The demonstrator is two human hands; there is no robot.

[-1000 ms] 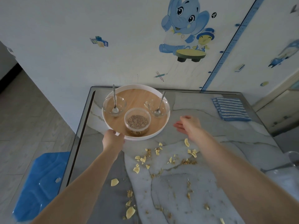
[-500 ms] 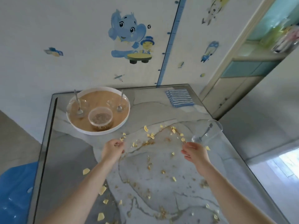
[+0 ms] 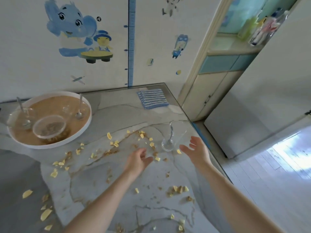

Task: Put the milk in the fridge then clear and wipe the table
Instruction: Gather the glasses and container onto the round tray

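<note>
A clear glass bowl [image 3: 173, 137] with a spoon in it stands near the right edge of the marble table [image 3: 117, 113]. My right hand [image 3: 196, 151] hovers just right of it, fingers spread, holding nothing. My left hand [image 3: 138, 158] is a little left of and below the bowl, fingers loosely bent, empty. A round white tray [image 3: 50, 145] with a wooden base sits at the table's left and carries two glass bowls with spoons and a plastic tub of cereal [image 3: 49, 127]. Cereal flakes and crumbs [image 3: 114, 143] lie scattered over the table. No milk is in view.
A folded blue-and-white striped cloth [image 3: 152, 99] lies at the table's far right corner. The wall with cartoon stickers runs behind the table. To the right a doorway [image 3: 227, 81] opens onto cabinets, and pale floor [image 3: 277, 174] lies beside the table's right edge.
The view has swung right. My left hand left the tray's rim and moved right across the table; both hands now flank the glass bowl near the right edge, the right one opened wider.
</note>
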